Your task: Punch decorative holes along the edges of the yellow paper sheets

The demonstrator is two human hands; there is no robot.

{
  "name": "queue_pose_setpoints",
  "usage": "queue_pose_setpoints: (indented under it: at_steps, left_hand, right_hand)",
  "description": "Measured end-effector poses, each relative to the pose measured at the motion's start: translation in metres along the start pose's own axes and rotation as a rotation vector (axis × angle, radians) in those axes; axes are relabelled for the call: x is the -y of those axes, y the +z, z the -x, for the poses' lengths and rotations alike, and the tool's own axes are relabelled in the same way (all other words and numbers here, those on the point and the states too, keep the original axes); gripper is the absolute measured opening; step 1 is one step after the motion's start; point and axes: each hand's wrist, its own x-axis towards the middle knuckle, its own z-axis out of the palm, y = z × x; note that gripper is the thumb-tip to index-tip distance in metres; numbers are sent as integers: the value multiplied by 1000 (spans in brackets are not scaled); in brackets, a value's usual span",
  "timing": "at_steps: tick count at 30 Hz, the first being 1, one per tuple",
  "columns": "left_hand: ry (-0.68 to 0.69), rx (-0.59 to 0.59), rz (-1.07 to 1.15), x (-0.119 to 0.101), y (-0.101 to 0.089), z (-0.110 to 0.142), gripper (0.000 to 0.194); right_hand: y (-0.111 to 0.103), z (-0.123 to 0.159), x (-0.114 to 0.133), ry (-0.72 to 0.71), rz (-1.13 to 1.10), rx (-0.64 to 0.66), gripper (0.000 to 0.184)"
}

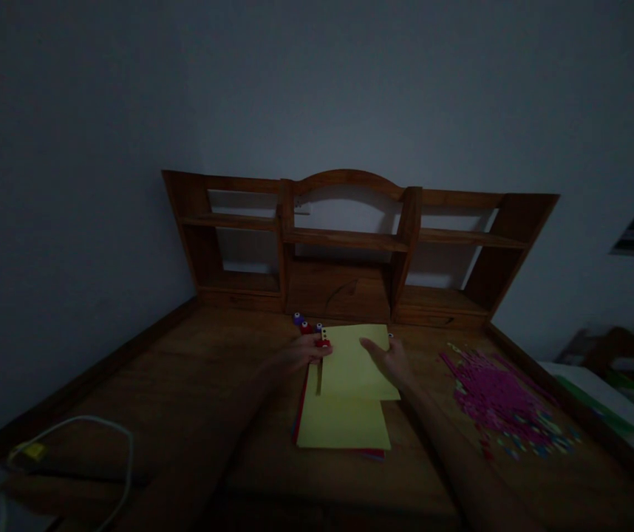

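A yellow sheet of paper [357,366] is raised over a stack of coloured paper [344,427], whose top sheet is also yellow and whose red edges peek out. My right hand [394,363] grips the raised sheet at its right side, thumb on top and fingers behind. At the sheet's left edge, my left hand [303,351] is closed around a small red thing [323,343] that touches the paper; its exact kind is too dark to make out. Just beyond sit several small purple and red things [305,327] with round white tops and dark centres.
Pink paper strips and small coloured bits [494,395] lie heaped on the desk's right. A wooden shelf unit [344,238] stands along the back. A white cable [128,443] loops at the front left, near a yellow object [34,451]. Raised wooden edges border the desk.
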Motion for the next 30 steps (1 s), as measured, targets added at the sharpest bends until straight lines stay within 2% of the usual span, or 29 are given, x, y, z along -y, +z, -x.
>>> queue_pose_setpoints:
  at_steps: [3,7,11,19,30]
  left_hand:
    - [-33,-37,-28,0,-1,-1,38]
    - [8,-88,-41,-6,2,2,31]
    - [39,-40,-23,-11,4,8,22]
    - [-16,-20,-25,-1,-2,2,36]
    - [-22,-119,20,9,-9,-2,46]
  right_hand:
    - [0,-2,-2,-26,-16,-9,53]
    - [-1,-4,-6,-45,-8,-14,51]
    - [-1,-4,-7,-37,-27,-4,53]
    - [-1,-4,-8,-29,-50,21,54]
    - [-1,-2,-5,-40,-15,-6,59]
